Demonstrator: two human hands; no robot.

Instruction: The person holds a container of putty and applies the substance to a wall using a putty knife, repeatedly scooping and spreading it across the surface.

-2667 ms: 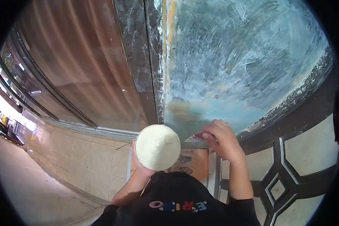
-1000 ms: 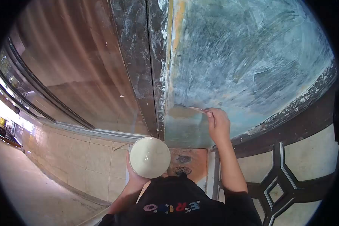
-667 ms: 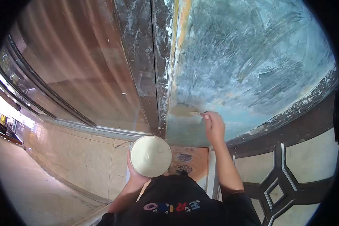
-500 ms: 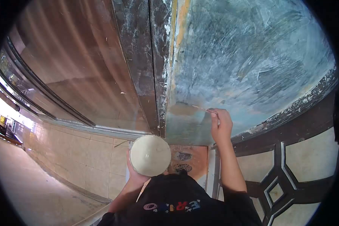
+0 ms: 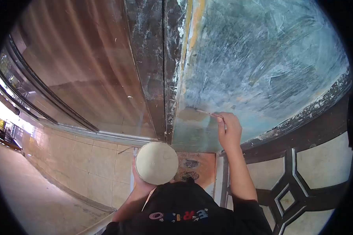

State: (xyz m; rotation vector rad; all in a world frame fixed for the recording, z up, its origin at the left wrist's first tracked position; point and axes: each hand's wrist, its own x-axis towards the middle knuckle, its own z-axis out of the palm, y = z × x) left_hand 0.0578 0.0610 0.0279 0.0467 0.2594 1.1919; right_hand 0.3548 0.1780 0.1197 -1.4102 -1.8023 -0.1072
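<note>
A round container of smooth cream-coloured paint [image 5: 157, 163] rests in my left hand [image 5: 141, 178], whose fingers wrap its left side and underside. My right hand [image 5: 230, 129] pinches the reddish handle of a thin paintbrush [image 5: 210, 114]. The brush's tip points left at the lower part of a blue-green painted panel [image 5: 239, 74], beside a brownish patch [image 5: 194, 114]; it seems to touch the surface, though the bristles are hard to make out.
Left of the panel runs a dark, worn door frame [image 5: 155, 70] with flaking white paint, then brown-tinted glass [image 5: 86, 70]. Beige tiles [image 5: 94, 164] line the lower left. A dark lattice door [image 5: 302, 176] stands at right. Stained ground [image 5: 196, 166] shows below the panel.
The brush tip has shifted slightly left along the brownish patch. The view has turned a little, so the upper frame sits further right. The container stays in about the same place.
</note>
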